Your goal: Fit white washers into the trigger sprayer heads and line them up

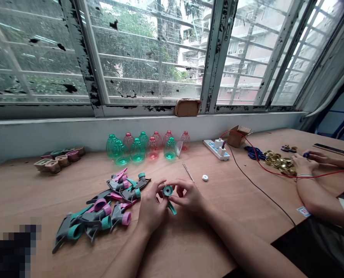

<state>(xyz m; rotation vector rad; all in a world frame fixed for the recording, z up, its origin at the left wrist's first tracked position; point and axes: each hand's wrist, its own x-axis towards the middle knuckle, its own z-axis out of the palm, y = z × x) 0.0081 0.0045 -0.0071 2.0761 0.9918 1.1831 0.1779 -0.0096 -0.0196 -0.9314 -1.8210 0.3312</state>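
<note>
While L hand (151,206) and R hand (187,195) grip a teal sprayer nozzle part (168,190) btw curled fingers (179,188), its stem (172,208) angles down-right, both hands over the wooden worktop (18,193). Just L of hands: loose pile of grey trigger sprayers (102,212) w/ teal & pink collars. Just R: thin metal rod (188,172) & small white cap (205,177). Farther back, near window sill: green & pink plastic bottles (137,150), upright in approx. two rows. Far R: white power strip (216,150) w/ red & black cords; co-worker's hands (303,162) beside heap of brass-coloured caps (280,163).
</note>
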